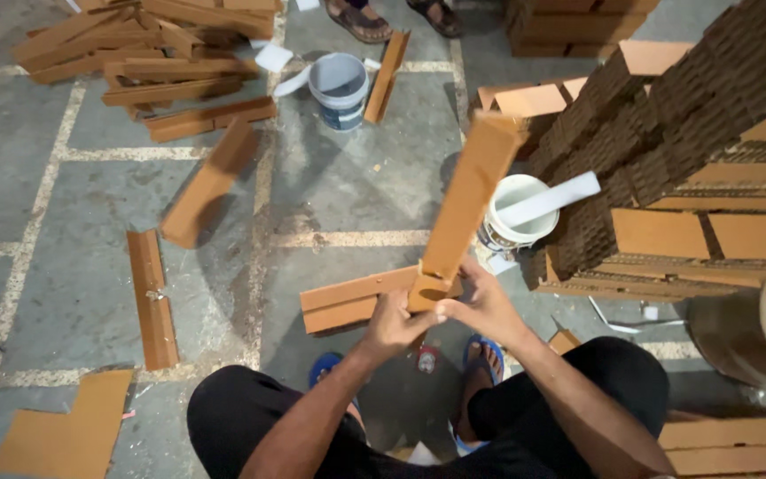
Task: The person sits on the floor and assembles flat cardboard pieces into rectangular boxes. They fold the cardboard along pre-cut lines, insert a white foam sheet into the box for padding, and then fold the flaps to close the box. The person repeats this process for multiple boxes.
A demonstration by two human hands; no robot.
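Concrete floor (347, 191) strewn with cardboard strips; left hand (394, 326) and right hand (482, 306) clamp one cardboard strip (465, 206).

Cardboard strip in my hands

My left hand (394, 324) and right hand (482, 306) grip the strip's (467, 200) lower end (tilted up), white bucket (514, 215) just beyond.

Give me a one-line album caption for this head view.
Both hands, left hand and right hand, grip a long cardboard strip above a strip-littered floor.

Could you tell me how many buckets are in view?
2: a grey-white bucket at the top centre, and a white bucket beside the cardboard stack; others may be hidden.
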